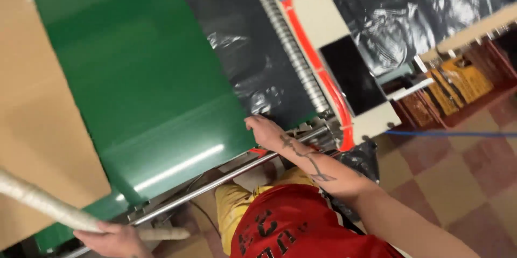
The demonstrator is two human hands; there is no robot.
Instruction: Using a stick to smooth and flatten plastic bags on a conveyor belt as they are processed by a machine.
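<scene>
My right hand (265, 130) reaches forward along a tattooed forearm and pinches the near corner of a black plastic sheet (245, 48) that lies on a green conveyor belt (145, 75). At the bottom left, my left hand (113, 239) is closed around a long white wrapped tube (37, 201) that slants up to the left edge. A shiny steel bar (215, 182) runs along the belt's near end, between my two hands. My red shirt and yellow shorts fill the bottom centre.
A brown cardboard sheet (37, 118) lies left of the belt. Orange cables (318, 69) and a ribbed metal hose (291, 48) run along the machine's cream frame. More black plastic (409, 10) lies at the top right. The checkered floor (458, 182) carries a blue cable (447, 134).
</scene>
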